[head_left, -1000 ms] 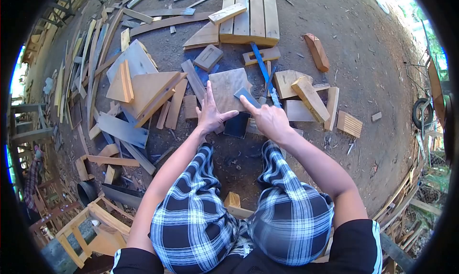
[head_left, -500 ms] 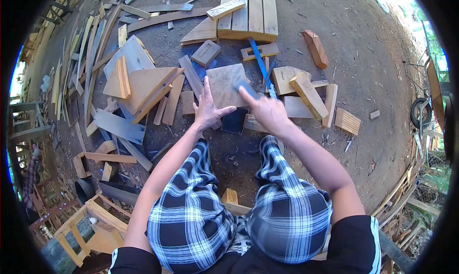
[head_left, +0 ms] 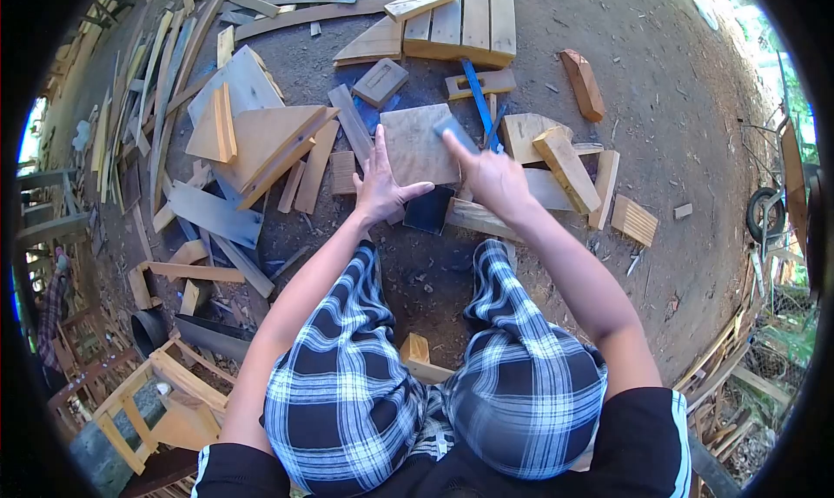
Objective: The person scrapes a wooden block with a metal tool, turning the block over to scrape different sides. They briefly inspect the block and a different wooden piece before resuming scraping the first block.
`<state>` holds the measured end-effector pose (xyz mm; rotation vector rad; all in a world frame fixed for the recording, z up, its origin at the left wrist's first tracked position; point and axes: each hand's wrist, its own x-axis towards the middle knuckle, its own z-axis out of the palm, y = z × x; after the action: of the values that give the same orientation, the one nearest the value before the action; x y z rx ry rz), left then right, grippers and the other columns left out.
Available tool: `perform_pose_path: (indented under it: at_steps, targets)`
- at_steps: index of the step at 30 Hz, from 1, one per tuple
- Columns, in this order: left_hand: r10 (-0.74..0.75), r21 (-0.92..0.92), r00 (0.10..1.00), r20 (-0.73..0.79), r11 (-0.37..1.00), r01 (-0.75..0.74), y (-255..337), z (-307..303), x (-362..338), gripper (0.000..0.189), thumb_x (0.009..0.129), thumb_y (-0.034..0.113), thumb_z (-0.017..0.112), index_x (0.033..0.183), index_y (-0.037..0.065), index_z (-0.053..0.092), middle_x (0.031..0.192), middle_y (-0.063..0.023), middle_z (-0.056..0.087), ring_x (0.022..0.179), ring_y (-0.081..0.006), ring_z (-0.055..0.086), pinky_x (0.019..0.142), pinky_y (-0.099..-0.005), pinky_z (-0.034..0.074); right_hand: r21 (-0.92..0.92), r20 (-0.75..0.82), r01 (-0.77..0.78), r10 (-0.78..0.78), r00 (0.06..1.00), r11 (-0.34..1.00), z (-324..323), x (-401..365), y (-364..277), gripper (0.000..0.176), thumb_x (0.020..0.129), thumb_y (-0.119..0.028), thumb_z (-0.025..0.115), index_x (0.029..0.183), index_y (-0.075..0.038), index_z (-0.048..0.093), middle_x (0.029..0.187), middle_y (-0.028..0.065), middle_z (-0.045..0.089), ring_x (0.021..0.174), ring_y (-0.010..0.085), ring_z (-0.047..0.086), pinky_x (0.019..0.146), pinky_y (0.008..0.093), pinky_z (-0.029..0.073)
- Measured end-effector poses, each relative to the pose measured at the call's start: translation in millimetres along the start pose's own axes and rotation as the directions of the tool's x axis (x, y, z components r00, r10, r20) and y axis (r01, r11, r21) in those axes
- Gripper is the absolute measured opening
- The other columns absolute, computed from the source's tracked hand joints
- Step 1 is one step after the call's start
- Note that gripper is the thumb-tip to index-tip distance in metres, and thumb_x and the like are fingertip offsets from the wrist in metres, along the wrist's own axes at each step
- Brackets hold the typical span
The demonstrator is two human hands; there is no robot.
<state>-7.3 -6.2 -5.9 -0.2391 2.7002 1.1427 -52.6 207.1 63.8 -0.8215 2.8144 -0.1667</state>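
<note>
A squarish wooden board (head_left: 417,146) lies on the ground in front of me. My left hand (head_left: 380,190) rests at its lower left corner, fingers stretched up the left edge and thumb spread along the near edge. Over the board's right side, my right hand (head_left: 497,181) grips a flat grey-blue strip (head_left: 453,135), index finger extended along it. I cannot tell what kind of tool that strip is. Just below the board sits a dark square sheet (head_left: 427,211), close to my left thumb.
Right of the board are a blue handsaw (head_left: 478,98) with a wooden handle and several wood blocks (head_left: 565,168). A wooden plank stack (head_left: 460,20) stands at the back. Offcuts and boards (head_left: 261,146) crowd the left, and a small block (head_left: 380,83) lies behind the board.
The view has shifted slightly. My right hand keeps the strip on the board's upper right, now less blurred. My left hand stays at the board's left edge.
</note>
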Motion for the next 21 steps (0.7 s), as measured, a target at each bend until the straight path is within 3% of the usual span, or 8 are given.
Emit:
perform_pose_path:
  at_steps: [3, 5, 9, 16, 19, 21]
  targets:
    - [-0.005, 0.013, 1.000, 0.009, 1.000, 0.005, 1, -4, 1, 0.143, 0.054, 0.067, 0.081, 0.152, 0.017, -0.012, 0.153, -0.0218, 0.021, 0.140, -0.0406, 0.024, 0.105, -0.0713, 0.012, 0.007, 0.013, -0.065, 0.065, 0.998, 0.998, -8, 22, -1, 0.068, 0.084, -0.005, 0.051, 0.147, -0.022, 0.032, 0.075, 0.0159, 0.068, 0.067, 0.0301, 0.069, 0.058, 0.0418, 0.055]
    - [-0.049, 0.009, 0.998, 0.049, 0.999, 0.048, 4, -5, -1, 0.143, 0.054, 0.067, 0.080, 0.152, 0.017, -0.011, 0.154, -0.0215, 0.020, 0.140, -0.0405, 0.024, 0.105, -0.0713, 0.012, 0.028, 0.041, -0.062, 0.061, 0.997, 0.998, -6, 5, -7, 0.071, 0.085, -0.004, 0.048, 0.150, -0.024, 0.026, 0.076, 0.0188, 0.066, 0.066, 0.0332, 0.068, 0.058, 0.0436, 0.056]
    - [0.011, -0.027, 1.000, 0.000, 1.000, -0.011, -3, 2, -1, 0.142, 0.054, 0.065, 0.081, 0.152, 0.017, -0.010, 0.155, -0.0197, 0.019, 0.141, -0.0403, 0.023, 0.105, -0.0709, 0.012, -0.023, 0.158, 0.031, -0.027, 0.987, 0.999, -12, -49, -28, 0.073, 0.085, -0.004, 0.050, 0.150, -0.027, 0.026, 0.071, 0.0179, 0.065, 0.060, 0.0313, 0.067, 0.053, 0.0430, 0.055]
    - [-0.019, -0.030, 1.000, 0.008, 0.999, 0.019, 9, -5, -3, 0.141, 0.055, 0.063, 0.082, 0.152, 0.017, -0.008, 0.156, -0.0172, 0.019, 0.140, -0.0401, 0.024, 0.103, -0.0720, 0.014, 0.007, -0.049, -0.031, 0.032, 0.998, 0.999, 2, 22, 4, 0.068, 0.086, -0.008, 0.049, 0.149, -0.024, 0.027, 0.068, 0.0163, 0.065, 0.061, 0.0295, 0.067, 0.055, 0.0440, 0.055]
    - [-0.037, -0.020, 0.999, 0.027, 0.999, 0.037, 7, -6, 1, 0.141, 0.055, 0.063, 0.082, 0.152, 0.017, -0.008, 0.156, -0.0172, 0.018, 0.140, -0.0402, 0.024, 0.103, -0.0715, 0.015, -0.003, -0.061, -0.030, 0.030, 0.998, 1.000, 1, 2, -8, 0.070, 0.085, -0.006, 0.050, 0.149, -0.022, 0.027, 0.067, 0.0168, 0.064, 0.059, 0.0298, 0.067, 0.055, 0.0437, 0.055]
    - [0.003, -0.053, 1.000, 0.000, 0.999, -0.003, 1, -2, -2, 0.140, 0.055, 0.063, 0.082, 0.152, 0.018, -0.009, 0.156, -0.0171, 0.018, 0.141, -0.0398, 0.023, 0.103, -0.0713, 0.015, -0.007, 0.056, 0.017, -0.017, 0.998, 1.000, -7, -34, -22, 0.072, 0.083, -0.005, 0.051, 0.149, -0.023, 0.029, 0.066, 0.0166, 0.064, 0.057, 0.0301, 0.066, 0.054, 0.0435, 0.055]
